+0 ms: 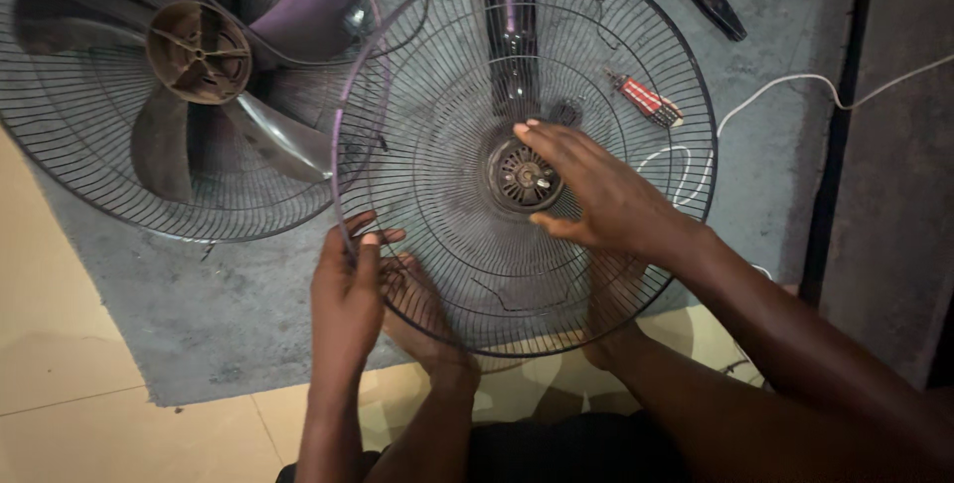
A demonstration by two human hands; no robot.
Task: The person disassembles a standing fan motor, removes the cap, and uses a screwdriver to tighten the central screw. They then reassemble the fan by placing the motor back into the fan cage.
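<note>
— What do I have in the hands at this moment?

— I hold a round wire fan guard (437,155), tilted up above the grey carpet (199,304), in the middle of the view. My left hand (346,294) is clamped on the lower left rim of it, fingers curled around the wire. My right hand (596,195) lies flat on the inside, fingers spread, just beside the round centre hub (524,177); it presses and does not close on anything.

— And around it?

— My two bare feet (422,309) show through the wires below. To the left, on the carpet, the second guard (89,185) lies with the dark fan blades (268,135) inside. Behind the held guard I see a small red tool (646,99) and a white cable (795,80). The pale tiled floor (70,344) is at the lower left.
</note>
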